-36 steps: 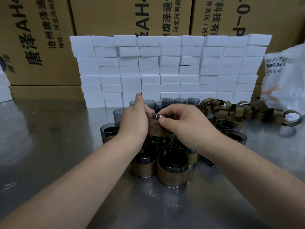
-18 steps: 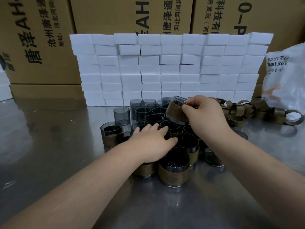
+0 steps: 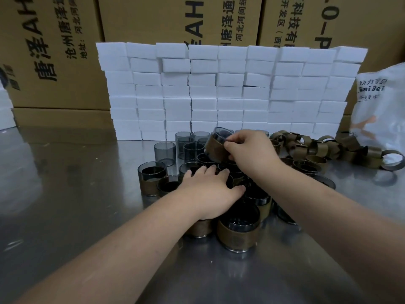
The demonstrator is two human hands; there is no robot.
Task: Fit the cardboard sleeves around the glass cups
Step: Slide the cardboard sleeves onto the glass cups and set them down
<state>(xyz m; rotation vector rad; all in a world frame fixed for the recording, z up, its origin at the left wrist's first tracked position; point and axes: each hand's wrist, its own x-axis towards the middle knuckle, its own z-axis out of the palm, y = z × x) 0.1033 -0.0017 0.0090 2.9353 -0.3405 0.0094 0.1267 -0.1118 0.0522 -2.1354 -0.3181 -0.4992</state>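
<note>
Several sleeved cups (image 3: 237, 234) stood near, bare cups (image 3: 164, 153) far left, loose sleeves (image 3: 317, 148) far right (plenty left). Right hand (image 3: 249, 150) gripped a tilted sleeved cup (image 3: 215, 145); left hand (image 3: 208, 189) lay straight-fingered over the middle cups (image 3: 256, 194).

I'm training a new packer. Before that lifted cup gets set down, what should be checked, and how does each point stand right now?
1. Sleeve around the lifted cup: ok.
2. Right hand holds it: ok, fingers curled round it.
3. Cup upright for setting down: not ok, it is tilted.
4. Free spot among the sleeved cups: cannot tell, the left hand rests over the middle.
5. Bare cups waiting: ok, several stand at the back.
6. Spare sleeves at hand: ok, a pile lies to the right.
</note>
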